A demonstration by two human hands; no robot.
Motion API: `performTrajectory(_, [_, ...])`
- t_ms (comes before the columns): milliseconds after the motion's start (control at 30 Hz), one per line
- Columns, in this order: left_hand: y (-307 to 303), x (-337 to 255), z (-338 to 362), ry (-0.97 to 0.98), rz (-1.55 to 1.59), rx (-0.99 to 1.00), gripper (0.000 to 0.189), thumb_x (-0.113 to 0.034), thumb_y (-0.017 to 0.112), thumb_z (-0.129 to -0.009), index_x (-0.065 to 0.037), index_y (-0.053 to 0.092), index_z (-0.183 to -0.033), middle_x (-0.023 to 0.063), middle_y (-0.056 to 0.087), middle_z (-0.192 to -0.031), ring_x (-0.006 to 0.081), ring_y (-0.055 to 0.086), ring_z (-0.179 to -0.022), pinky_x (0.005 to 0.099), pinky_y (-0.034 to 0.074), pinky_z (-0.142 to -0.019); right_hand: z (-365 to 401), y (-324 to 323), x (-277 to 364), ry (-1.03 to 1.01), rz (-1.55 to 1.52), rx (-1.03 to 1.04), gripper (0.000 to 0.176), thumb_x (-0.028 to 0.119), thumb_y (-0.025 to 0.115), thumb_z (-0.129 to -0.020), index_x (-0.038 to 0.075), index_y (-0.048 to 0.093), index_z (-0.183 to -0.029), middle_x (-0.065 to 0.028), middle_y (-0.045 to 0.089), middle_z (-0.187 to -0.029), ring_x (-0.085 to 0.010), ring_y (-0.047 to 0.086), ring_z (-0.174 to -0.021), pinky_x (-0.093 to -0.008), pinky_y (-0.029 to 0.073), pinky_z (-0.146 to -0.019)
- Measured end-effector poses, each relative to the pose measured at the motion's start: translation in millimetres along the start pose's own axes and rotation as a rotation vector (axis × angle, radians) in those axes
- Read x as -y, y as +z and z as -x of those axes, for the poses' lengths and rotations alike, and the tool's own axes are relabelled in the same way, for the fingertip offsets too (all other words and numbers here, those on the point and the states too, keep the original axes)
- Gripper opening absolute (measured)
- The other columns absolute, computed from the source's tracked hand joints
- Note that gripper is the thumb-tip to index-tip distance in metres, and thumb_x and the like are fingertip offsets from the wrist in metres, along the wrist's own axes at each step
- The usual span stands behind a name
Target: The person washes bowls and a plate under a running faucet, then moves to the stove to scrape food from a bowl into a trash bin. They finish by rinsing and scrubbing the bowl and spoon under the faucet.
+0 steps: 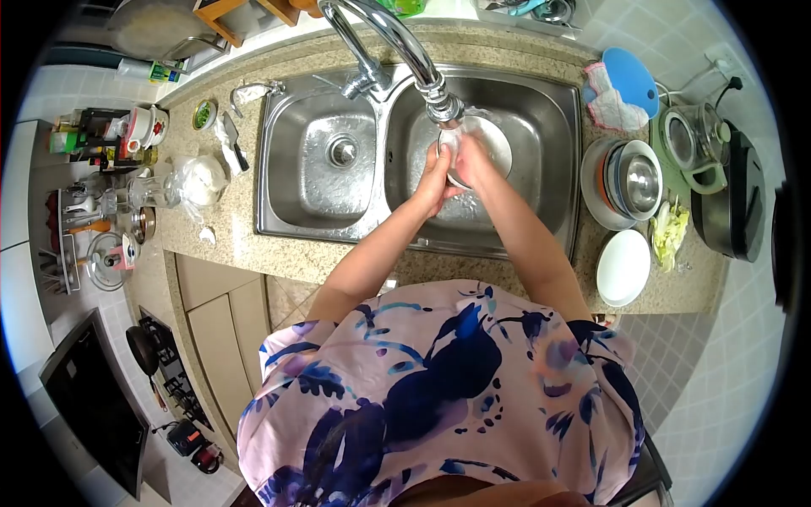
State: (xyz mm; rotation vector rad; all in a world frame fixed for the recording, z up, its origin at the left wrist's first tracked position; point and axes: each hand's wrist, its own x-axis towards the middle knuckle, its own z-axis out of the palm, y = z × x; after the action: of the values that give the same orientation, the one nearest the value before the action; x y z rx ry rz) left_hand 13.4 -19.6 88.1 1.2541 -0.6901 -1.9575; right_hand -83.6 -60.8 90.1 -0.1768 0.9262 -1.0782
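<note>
Beneath the faucet (pixel 445 106), the left hand (pixel 434 179) held a white dish (pixel 497 144).
Left fingers pinched its edge; the right hand's (pixel 471 162) finger spread was unclear.

2 hands (pixel 434 179), 2 sink basins (pixel 528 190)

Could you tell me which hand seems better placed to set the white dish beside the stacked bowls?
Probably the right hand: it is at the white dish, on the side nearer the stacked bowls; the left hand is farther away.
</note>
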Motion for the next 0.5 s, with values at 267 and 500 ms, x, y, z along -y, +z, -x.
performTrajectory(267, [-23,-20,-14,0.079,-0.036,-0.221,0.053,-0.034,0.047,-0.09,-0.017,0.029,-0.137,0.0116,0.05,-0.117,0.0192,0.054,-0.095,0.0308,0.046,-0.064,10,-51,0,-0.382,1.572,0.518,0.027,0.013,0.052,-0.081,0.006,0.06,-0.106,-0.0153,0.057,-0.112,-0.0236,0.056,-0.101,-0.0335,0.046,-0.081])
performTrajectory(500, [-8,-28,-1,-0.027,-0.153,-0.292,0.05,-0.022,0.049,-0.085,-0.017,0.036,-0.132,0.0087,0.055,-0.11,0.0155,0.055,-0.087,0.026,0.042,-0.049,-13,-55,34,-1.179,2.359,0.236,0.018,0.015,0.056,-0.072,0.009,0.062,-0.087,-0.0083,0.058,-0.093,-0.0209,0.055,-0.095,-0.0339,0.048,-0.075])
